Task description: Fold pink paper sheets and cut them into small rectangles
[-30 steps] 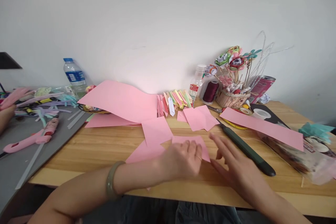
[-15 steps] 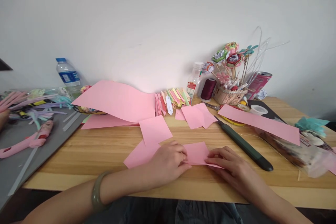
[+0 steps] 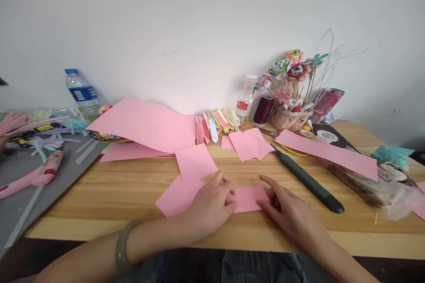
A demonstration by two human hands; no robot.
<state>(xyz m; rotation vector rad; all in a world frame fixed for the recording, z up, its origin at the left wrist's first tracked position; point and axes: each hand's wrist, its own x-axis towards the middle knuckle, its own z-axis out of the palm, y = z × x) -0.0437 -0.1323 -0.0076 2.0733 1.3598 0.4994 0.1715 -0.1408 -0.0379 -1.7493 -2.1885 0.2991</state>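
Note:
A folded piece of pink paper (image 3: 248, 199) lies flat on the table in front of me, its near edge a straight fold. My left hand (image 3: 212, 199) covers its left end, fingers curled and thumb against the near edge. At the right end my right hand (image 3: 282, 205) has its thumb on the near corner, while its index finger reaches up past the far edge; the other fingers are bent beside the paper. Partly under my left hand lies a pink square (image 3: 179, 194), overlapped by another pink square (image 3: 195, 161).
A green-handled cutter (image 3: 308, 181) lies to the right, near a pink strip (image 3: 328, 154). Large pink sheets (image 3: 146, 124), folded paper strips (image 3: 221, 121), a thread spool (image 3: 263, 110) and a flower basket (image 3: 288, 119) stand behind. A pink glue gun (image 3: 43, 172) rests on the grey mat (image 3: 63, 177) at left.
The paper's near edge, lifted before, now lies folded over, leaving a narrower piece. My right index finger has risen away from the thumb. The view has shifted slightly.

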